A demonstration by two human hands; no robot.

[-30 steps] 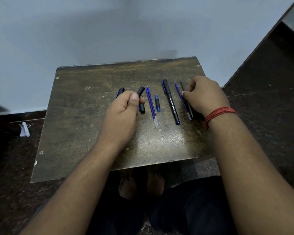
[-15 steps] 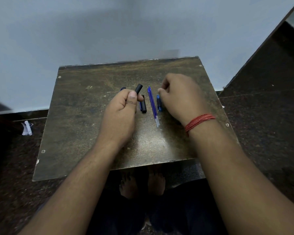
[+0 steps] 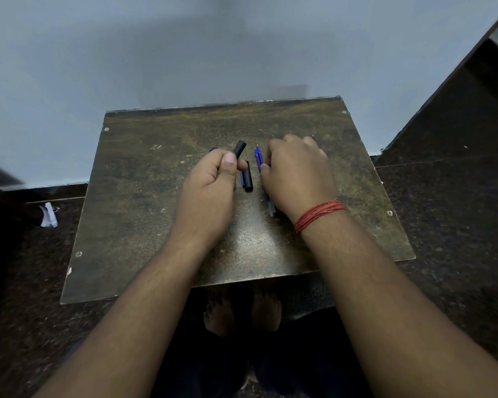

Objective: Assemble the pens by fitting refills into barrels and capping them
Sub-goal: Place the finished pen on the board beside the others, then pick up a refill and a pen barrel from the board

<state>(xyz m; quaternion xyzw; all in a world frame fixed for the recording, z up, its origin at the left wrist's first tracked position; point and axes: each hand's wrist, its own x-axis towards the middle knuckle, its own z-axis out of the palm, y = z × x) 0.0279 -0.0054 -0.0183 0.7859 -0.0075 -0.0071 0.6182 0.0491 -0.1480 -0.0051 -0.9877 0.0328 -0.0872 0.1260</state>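
Left hand [image 3: 210,188] grips a black cap [image 3: 239,148] above the table [image 3: 133,196]; right hand [image 3: 296,176] covers blue refills [image 3: 258,159], its grip unclear.

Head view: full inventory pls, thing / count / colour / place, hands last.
table: 1, worn brown, centre against the wall
black pen piece: 1, black, held in left hand, end sticking out
black pen piece on table: 1, black with blue beside it, between the hands
blue refill: 1, possibly 2, blue with clear end, at right hand's fingers
paper scrap: 1, white, floor at left
thread band: 1, red, right wrist
left hand: grips black piece
right hand: over the blue refill; grip hidden
feet: 2, bare, under table
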